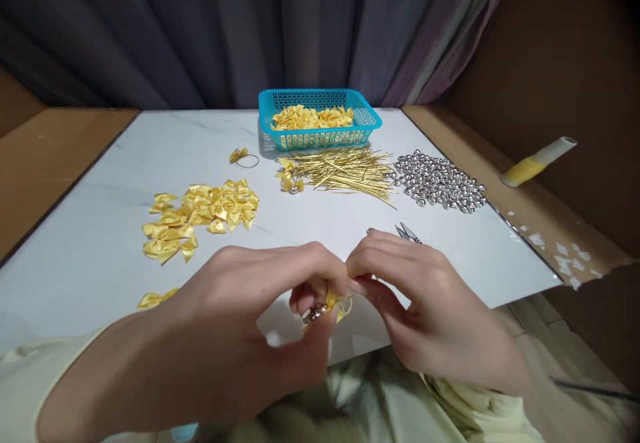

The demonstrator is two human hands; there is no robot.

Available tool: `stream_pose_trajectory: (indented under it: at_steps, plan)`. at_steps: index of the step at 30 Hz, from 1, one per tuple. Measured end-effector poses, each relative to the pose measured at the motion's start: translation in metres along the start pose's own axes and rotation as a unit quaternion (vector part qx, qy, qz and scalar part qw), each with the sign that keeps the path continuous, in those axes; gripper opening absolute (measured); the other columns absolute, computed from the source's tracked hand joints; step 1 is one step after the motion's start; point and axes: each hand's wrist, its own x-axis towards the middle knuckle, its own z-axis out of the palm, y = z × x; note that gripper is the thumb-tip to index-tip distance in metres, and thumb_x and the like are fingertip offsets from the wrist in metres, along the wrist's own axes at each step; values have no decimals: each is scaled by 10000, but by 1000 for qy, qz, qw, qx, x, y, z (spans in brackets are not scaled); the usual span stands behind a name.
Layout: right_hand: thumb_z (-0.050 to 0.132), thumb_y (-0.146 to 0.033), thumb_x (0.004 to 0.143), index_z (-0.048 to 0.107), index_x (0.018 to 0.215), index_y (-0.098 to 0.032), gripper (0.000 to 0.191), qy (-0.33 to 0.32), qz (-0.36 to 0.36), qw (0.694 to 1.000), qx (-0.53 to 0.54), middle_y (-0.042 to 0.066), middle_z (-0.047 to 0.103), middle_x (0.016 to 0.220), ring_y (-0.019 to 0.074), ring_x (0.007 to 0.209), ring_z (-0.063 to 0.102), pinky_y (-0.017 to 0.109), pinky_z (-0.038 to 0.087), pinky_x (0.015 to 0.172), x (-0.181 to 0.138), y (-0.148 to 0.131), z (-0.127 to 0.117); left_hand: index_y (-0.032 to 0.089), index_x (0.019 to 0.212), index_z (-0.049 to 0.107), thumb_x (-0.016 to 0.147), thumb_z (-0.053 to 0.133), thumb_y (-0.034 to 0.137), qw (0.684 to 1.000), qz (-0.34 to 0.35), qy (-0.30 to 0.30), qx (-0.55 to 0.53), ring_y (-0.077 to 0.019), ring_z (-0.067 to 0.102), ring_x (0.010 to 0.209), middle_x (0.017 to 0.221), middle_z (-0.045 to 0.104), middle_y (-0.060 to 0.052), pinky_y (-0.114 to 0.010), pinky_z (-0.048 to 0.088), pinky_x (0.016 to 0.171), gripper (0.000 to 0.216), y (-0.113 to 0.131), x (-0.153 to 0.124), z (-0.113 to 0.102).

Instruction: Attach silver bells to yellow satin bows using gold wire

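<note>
My left hand (pixel 240 323) and my right hand (pixel 430 310) meet at the near edge of the white table (pixel 100 243). Both pinch a small yellow ribbon bow with a silver bell (pixel 330 306) between the fingertips. Fingers of both hands are closed around it, and much of the piece is hidden by them. Small scissors (pixel 407 232) lie just behind my right hand.
A pile of yellow bows (pixel 205 213) lies at the left, one bow (pixel 155 298) near the front edge. A blue basket (pixel 320 118) of bows stands at the back. Gold wires (pixel 345 171), silver bells (pixel 440 183), a finished bow ring (pixel 243 158), a yellow-white tube (pixel 537 162).
</note>
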Motion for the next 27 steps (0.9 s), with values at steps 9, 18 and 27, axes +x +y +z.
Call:
stream_pose_trajectory:
  at_steps: [9,18,27]
  plan:
    - [485,-21,871,594,822,-179,198,7,34,999,32,35,637,772,165,739,561,288,418,668,-10,10,-8,259,826,578,733,565,81,996,-20,63,-53,-44,576,544,667,641,106,-127,456,568,201,0,6,-3]
    - [538,-106,936,652,922,-177,135,88,25,994,59,49,679,830,161,775,601,283,469,673,-19,5,-20,232,809,591,749,562,73,997,-23,63,-28,-48,587,573,685,651,93,-130,470,593,172,5,8,-9]
    - [507,-43,920,595,1065,-180,218,89,-97,989,64,91,658,985,203,903,582,354,504,782,-8,-8,-7,260,875,565,768,544,83,998,1,63,11,-55,607,568,711,664,97,-146,482,600,208,5,2,-4]
